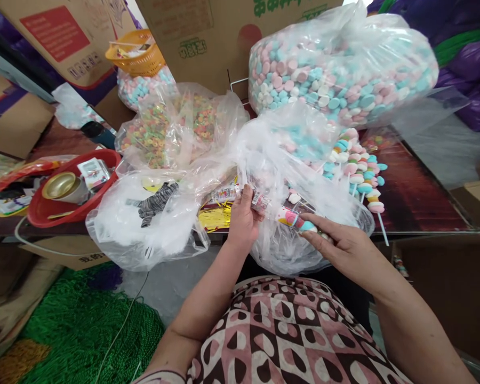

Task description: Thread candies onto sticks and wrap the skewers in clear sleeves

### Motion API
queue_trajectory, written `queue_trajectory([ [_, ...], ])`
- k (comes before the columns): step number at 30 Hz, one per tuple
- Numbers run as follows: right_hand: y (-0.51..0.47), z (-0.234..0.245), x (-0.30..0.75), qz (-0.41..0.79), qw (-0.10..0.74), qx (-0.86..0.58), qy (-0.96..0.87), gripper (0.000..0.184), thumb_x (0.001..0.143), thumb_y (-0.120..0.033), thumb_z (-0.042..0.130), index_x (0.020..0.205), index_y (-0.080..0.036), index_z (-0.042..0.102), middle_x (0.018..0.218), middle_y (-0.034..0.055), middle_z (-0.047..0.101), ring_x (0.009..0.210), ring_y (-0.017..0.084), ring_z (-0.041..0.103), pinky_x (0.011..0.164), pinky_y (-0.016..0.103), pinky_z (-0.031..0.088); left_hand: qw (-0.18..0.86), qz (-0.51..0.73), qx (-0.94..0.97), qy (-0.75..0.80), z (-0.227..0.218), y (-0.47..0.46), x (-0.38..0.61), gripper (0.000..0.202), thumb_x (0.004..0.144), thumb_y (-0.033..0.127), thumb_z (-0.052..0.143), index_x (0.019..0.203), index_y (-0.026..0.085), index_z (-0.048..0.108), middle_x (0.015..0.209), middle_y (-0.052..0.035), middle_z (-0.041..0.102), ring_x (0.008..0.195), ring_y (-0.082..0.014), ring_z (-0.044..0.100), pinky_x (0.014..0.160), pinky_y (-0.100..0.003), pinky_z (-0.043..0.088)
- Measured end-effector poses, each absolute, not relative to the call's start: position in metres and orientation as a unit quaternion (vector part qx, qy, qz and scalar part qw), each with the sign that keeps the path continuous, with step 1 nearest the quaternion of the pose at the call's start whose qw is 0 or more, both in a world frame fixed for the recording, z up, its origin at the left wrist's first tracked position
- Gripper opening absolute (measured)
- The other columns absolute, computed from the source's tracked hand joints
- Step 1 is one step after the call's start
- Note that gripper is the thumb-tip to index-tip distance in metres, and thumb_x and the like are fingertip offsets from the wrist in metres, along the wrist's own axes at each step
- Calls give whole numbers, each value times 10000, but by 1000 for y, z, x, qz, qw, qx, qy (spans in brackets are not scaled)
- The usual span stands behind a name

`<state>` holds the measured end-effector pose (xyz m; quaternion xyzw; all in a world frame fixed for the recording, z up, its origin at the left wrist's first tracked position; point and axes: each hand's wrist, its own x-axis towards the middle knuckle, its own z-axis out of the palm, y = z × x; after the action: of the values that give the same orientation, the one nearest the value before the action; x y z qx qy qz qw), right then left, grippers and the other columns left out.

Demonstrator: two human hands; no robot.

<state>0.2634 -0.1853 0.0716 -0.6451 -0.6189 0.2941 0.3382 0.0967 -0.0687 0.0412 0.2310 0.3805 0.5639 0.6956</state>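
Between my hands is a marshmallow skewer in a printed clear wrapper (287,217), slanting down to the right. My left hand (243,220) is closed on the wrapper's left end, thumb on top. My right hand (340,245) pinches the other end, where blue and white marshmallows (308,226) show. Beneath them spreads a large clear plastic bag (280,256). More marshmallow skewers (358,170) lie piled to the right, sticks toward me. Yellow twist ties (216,217) lie left of my left hand, beside another printed wrapper (224,194).
A big bag of marshmallows (344,74) stands at the back right. Bags of ring-shaped gummies (176,125) are at the back left. A red basin (74,197) holds a gold bowl. An orange basket (138,56) and cardboard boxes (208,32) stand behind.
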Motion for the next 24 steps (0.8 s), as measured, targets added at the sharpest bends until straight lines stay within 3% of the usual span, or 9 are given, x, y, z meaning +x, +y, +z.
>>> queue_trajectory([
  [7,-182,63,264,297,317,-652,-621,614,890,-478,604,1421,-170,583,1024,92,784,881,260,742,751,324,573,636,570,335,398,41,-67,94,488,655,586,813,711,193,530,592,85,515,417,-32,443,363,-188,304],
  [15,-186,51,244,361,361,-616,-600,516,914,-456,586,1341,-173,649,1123,87,759,1009,255,721,843,336,577,609,572,343,429,40,-66,93,454,699,566,787,719,204,514,580,98,466,406,-21,379,386,-176,304],
  [20,-186,43,237,347,381,-624,-588,484,898,-428,614,1310,-182,678,1049,78,774,934,249,726,801,339,573,585,586,379,414,35,-68,93,482,707,596,773,688,198,503,565,89,442,438,-31,380,407,-176,320],
  [24,-184,34,239,381,433,-632,-517,501,888,-495,604,1251,-168,713,863,65,765,605,166,640,564,283,527,581,587,395,403,37,-68,94,443,745,579,752,693,195,538,564,79,466,455,-40,405,429,-179,340],
])
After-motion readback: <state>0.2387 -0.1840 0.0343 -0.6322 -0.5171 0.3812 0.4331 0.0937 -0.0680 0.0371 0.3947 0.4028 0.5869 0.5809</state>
